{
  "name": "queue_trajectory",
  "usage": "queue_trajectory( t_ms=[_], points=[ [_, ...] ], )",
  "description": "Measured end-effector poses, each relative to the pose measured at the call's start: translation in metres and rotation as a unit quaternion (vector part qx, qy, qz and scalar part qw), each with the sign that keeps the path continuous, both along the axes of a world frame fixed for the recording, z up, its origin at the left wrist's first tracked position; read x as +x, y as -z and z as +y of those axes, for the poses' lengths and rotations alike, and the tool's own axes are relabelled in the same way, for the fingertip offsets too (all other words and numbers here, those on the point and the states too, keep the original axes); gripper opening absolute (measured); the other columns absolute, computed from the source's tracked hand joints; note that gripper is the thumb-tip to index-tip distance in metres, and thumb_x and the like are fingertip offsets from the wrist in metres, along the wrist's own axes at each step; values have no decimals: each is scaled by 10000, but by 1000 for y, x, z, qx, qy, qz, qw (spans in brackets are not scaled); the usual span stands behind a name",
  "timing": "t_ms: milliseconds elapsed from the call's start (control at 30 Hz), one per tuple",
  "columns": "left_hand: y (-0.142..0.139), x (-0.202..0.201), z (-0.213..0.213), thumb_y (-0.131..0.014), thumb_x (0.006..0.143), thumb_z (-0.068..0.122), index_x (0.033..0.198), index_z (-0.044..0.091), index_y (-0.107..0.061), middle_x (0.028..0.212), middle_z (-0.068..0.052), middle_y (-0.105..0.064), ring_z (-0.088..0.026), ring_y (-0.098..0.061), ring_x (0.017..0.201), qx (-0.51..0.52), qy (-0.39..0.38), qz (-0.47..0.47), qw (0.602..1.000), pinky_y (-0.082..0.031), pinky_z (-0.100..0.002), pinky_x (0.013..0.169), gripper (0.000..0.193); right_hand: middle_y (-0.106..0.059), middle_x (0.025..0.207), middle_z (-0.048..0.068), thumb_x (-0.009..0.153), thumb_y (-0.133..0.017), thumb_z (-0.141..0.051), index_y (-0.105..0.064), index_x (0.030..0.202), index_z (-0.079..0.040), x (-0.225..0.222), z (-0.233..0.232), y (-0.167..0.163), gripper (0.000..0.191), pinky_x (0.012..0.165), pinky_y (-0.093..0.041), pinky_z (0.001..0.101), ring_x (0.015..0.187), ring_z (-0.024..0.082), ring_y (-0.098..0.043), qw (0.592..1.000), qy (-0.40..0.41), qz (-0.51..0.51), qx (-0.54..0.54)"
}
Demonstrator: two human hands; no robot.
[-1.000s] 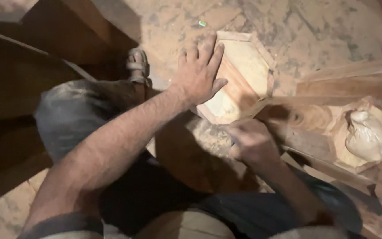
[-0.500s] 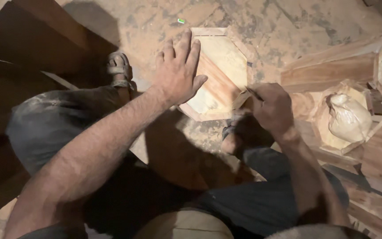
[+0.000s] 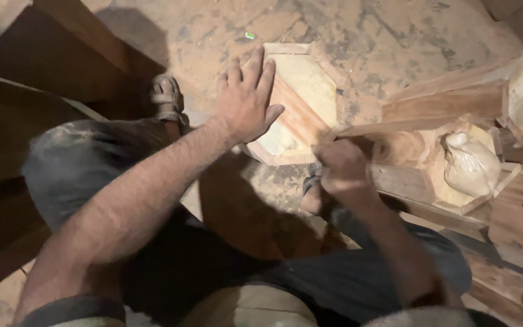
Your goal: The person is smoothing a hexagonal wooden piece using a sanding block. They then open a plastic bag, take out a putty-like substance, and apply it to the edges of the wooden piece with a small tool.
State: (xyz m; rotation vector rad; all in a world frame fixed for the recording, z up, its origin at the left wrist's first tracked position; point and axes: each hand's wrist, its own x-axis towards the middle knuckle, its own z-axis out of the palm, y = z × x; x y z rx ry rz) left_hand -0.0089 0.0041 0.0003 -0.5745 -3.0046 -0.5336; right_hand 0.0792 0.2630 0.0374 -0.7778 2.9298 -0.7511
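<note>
Dusty reddish floor (image 3: 394, 42) fills the background of the head view, strewn with sawdust and cut timber; a small green scrap (image 3: 250, 36) lies just above the octagonal wooden frame (image 3: 301, 103), which is the landmark for this report.

Head view, now: the frame lies flat on the floor, pale panel inside a raised rim. The left hand (image 3: 246, 100) rests on its left half, palm down, fingers spread and pressed flat. The right hand (image 3: 341, 169) sits at the frame's lower right edge, closed in a fist around something; whether it is a tool or a strip of wood cannot be told. A sandalled foot (image 3: 166, 100) stands to the left of the frame.

Change noted: against the earlier pictures, the left hand has stayed planted on the frame, while the right hand has come up from below to the frame's lower right corner. Judgement: work on that edge appears under way, with the frame held steady.

Containers: right of the frame, a second octagonal wooden tray (image 3: 455, 181) holds a knotted pale plastic bag (image 3: 470, 163), contents unseen.
</note>
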Motion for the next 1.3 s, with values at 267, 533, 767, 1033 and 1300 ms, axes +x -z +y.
queue_trajectory(
  t_ms=[267,533,767,1033,1300],
  points=[
    [-11,0,-7,-634,935,564,1567,2,-320,1632,-274,-207,-589,-343,1343,-11,24,-44,999,-361,-678,1027,902,-763,915,140,880,-664,-22,-768,1040,-35,0,13,-25,191,740,-586,377,825,282,-749,978,159,-124,-59],
    [-12,-1,-6,-624,946,564,1568,-8,-309,1626,-296,-199,-598,-346,1335,-25,26,-40,999,-373,-670,1025,901,-737,829,171,919,-715,-78,-772,1038,-17,-17,22,-14,145,713,-563,414,762,302,-733,979,198,-4,-40],
    [-12,2,-7,-615,946,570,1571,6,-317,1637,-270,-211,-582,-349,1362,-21,22,-34,999,-377,-659,1047,893,-741,1039,163,794,-621,13,-694,1073,-33,-5,9,4,293,910,-531,449,1002,338,-680,989,23,118,92],
    [-10,0,-5,-616,934,579,1566,14,-321,1630,-269,-209,-583,-341,1345,-31,23,-39,998,-374,-669,1025,897,-732,988,180,945,-694,-153,-769,1034,-47,-17,35,-18,158,833,-552,457,935,366,-705,984,171,-26,-34],
    [-7,-2,-4,-584,945,596,1575,14,-314,1641,-267,-196,-564,-356,1334,-31,13,-34,999,-377,-659,1022,899,-710,976,230,946,-658,-112,-717,1075,-16,-18,27,-3,171,855,-531,519,964,439,-667,983,172,41,43]
  ],
)
